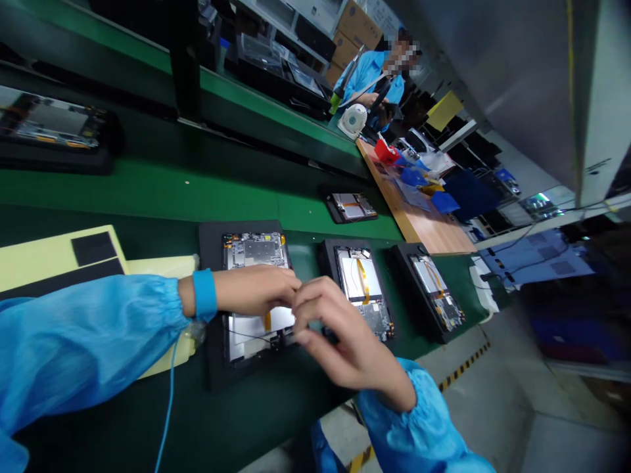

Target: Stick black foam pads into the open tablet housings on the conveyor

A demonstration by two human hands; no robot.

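Opened tablet (256, 249) lay on a black foam pad (215, 371). Left hand (263, 289), fingers curled downward, was over that pad; right hand (340, 332), fingers bent, was near the pad's right edge (whether either gripped anything, couldn't tell). Second tablet (352, 276) sat just right of the pad, yellow board (44, 256) left of it.

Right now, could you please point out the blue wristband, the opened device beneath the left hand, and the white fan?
Blue wristband (205, 295): head view, on the middle of its band.
Opened device (256, 251): head view, on its circuit board.
White fan (355, 119): head view, on its round head.
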